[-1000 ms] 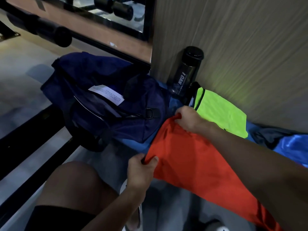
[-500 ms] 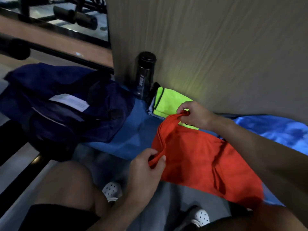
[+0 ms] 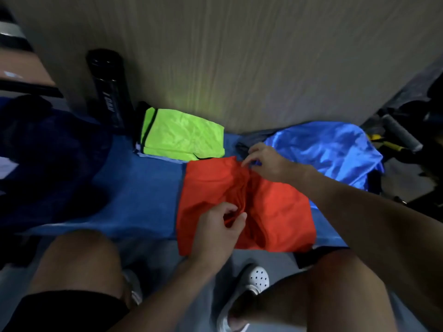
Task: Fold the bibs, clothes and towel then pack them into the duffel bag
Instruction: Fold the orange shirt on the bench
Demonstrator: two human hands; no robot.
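— Item 1?
— Orange bib, one. It lies in the middle of the blue towel, with its near edge past the towel's near edge, toward the person's knees. A raised crease runs down its middle from 12 to 6 o'clock.

— Hands on it?
— Both. The left hand is at the 6 o'clock end of the crease, thumb and fingers curled, pinching the bunched cloth. The right hand is at the 12 o'clock end, fingertips pinching the far edge.

— Item 2?
— Green bib, one, folded flat. It sits at 11 o'clock of the orange bib, just beside its far corner, against the wooden panel.

— Item 3?
— Duffel bag, navy, at 9 o'clock, well apart from the orange bib. Too dark to tell whether it is open.

— Others?
— Blue garment, shiny and crumpled, at 2 o'clock behind the right hand. Black bottle, upright against the panel at 10 o'clock, beside the green bib. White clog, at 6 o'clock, between the knees.
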